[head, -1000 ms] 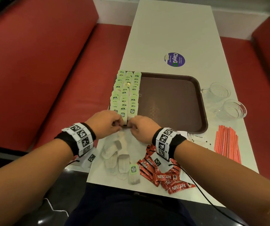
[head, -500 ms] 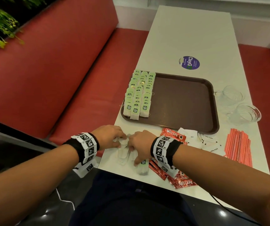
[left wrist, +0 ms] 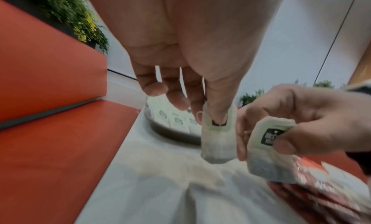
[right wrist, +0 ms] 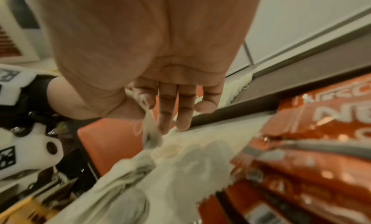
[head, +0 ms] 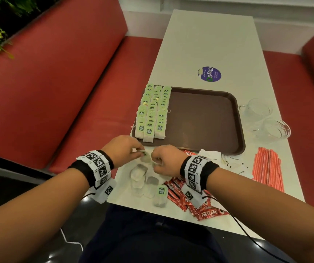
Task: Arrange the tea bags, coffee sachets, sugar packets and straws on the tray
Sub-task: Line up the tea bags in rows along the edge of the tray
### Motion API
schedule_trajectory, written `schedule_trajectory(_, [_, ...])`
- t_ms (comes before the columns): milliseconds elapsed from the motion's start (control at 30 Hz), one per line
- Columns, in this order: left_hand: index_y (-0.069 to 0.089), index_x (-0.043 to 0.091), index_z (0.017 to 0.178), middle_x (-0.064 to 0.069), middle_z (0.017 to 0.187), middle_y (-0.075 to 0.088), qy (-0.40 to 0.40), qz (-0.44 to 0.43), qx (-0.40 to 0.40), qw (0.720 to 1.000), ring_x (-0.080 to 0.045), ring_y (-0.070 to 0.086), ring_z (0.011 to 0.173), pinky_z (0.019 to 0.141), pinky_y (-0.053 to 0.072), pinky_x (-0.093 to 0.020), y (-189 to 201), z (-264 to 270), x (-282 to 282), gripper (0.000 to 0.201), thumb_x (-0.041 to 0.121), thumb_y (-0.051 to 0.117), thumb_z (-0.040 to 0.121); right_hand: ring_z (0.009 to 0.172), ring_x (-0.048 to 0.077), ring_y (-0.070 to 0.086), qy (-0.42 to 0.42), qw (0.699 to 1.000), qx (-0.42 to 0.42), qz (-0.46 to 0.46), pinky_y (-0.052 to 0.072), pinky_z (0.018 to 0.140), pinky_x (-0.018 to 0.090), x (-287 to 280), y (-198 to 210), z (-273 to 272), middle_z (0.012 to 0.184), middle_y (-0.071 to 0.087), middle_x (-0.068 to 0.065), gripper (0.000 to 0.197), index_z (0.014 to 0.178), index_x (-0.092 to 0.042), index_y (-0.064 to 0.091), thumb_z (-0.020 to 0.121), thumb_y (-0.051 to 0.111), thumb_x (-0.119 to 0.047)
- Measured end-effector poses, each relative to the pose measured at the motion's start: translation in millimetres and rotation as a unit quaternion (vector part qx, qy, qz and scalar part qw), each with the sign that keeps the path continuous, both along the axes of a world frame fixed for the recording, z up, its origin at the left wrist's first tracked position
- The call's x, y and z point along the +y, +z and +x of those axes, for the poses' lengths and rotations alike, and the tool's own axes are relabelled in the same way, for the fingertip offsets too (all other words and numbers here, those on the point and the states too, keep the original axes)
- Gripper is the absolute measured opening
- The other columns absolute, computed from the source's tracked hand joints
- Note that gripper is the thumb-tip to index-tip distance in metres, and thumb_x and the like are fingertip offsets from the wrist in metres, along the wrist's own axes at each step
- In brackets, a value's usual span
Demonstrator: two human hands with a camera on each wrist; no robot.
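Brown tray [head: 205, 118]: sits mid-frame on the white table [head: 199, 38]; three rows of green-tagged tea bags [head: 153, 112] fill its left side, the rest of its floor shows bare.
Loose bags [head: 143, 179]: lie on the table below the tray, lower centre of the head view.
Coffee sachets [head: 196, 205]: red, heaped at the table's near edge, partly under the right wrist.
Sugar packets [head: 234, 164]: white, just right of the right hand [head: 164, 160].
Straws [head: 268, 168]: orange bundle at right of frame, well apart from the tray.
Glass cups [head: 266, 120]: two, right of the tray.
Left hand [left wrist: 190, 68]: held above the table just below the tray's near left corner; thumb and forefinger pinch one bag [left wrist: 217, 141] by its tag, the pouch hanging down.
Right hand: close beside the left, thumb and forefinger pinching a second bag [left wrist: 267, 148] at its tag; other fingers loosely extended in the right wrist view.
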State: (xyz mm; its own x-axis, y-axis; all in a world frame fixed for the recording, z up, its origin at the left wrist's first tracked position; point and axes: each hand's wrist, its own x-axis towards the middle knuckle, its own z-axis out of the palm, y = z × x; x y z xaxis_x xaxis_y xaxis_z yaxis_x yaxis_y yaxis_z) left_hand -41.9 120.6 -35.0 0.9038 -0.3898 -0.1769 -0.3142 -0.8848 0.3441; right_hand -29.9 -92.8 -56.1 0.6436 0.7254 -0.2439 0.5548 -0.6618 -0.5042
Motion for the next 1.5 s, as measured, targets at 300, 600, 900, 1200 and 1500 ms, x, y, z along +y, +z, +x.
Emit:
schedule_trajectory(300, [0.074, 0.032, 0.096, 0.013, 0.079, 0.067, -0.012, -0.077, -0.014, 0.997, -0.002, 0.055, 0.066, 0.064, 0.045, -0.024, 24, 27, -25, 0.009, 0.033, 0.070, 0.089, 0.070, 0.023, 0.058, -0.149, 0.982, 0.033, 0.115, 0.045, 0.061, 0.033, -15, 11, 18, 0.083, 0.064, 0.004, 0.021, 0.100, -0.020, 0.051, 0.089, 0.063, -0.032])
schedule_trajectory(600, [0.066, 0.023, 0.100, 0.013, 0.069, 0.058, 0.063, -0.109, 0.002, 0.992, -0.001, 0.051, 0.062, 0.063, 0.037, -0.025, 5, 64, -40, 0.007, 0.025, 0.061, 0.096, 0.082, 0.027, 0.063, -0.213, 0.976, 0.006, 0.039, 0.053, 0.075, 0.038, -25, 2, 41, 0.092, 0.068, 0.005, 0.018, 0.104, -0.018, 0.060, 0.097, 0.056, -0.034])
schedule_trajectory(900, [0.069, 0.025, 0.111, 0.004, 0.101, 0.067, 0.130, -0.051, 0.049, 0.989, -0.018, 0.062, 0.097, 0.085, 0.050, -0.032, -27, 96, -54, 0.020, 0.033, 0.064, 0.093, 0.088, 0.028, 0.065, -0.220, 0.974, 0.035, -0.042, 0.054, 0.077, 0.034, -35, -10, 51, 0.104, 0.069, 0.006, 0.025, 0.117, -0.024, 0.062, 0.097, 0.047, -0.029])
schedule_trajectory(1200, [0.065, 0.031, 0.104, 0.012, 0.109, 0.056, 0.036, 0.006, 0.030, 0.999, -0.012, 0.056, 0.101, 0.082, 0.046, -0.029, -29, 81, -52, 0.026, 0.032, 0.077, 0.081, 0.090, 0.029, 0.063, -0.202, 0.977, 0.039, -0.058, 0.051, 0.076, 0.033, -20, -17, 61, 0.107, 0.069, 0.008, 0.031, 0.122, -0.020, 0.059, 0.097, 0.048, -0.033])
schedule_trajectory(1500, [0.067, 0.030, 0.109, 0.013, 0.109, 0.060, 0.020, 0.007, 0.015, 1.000, -0.010, 0.057, 0.100, 0.080, 0.042, -0.025, -27, 93, -55, 0.030, 0.038, 0.076, 0.082, 0.089, 0.027, 0.062, -0.238, 0.965, 0.112, -0.011, 0.055, 0.077, 0.040, -22, -12, 64, 0.106, 0.062, 0.010, 0.035, 0.125, -0.015, 0.042, 0.095, 0.054, -0.027])
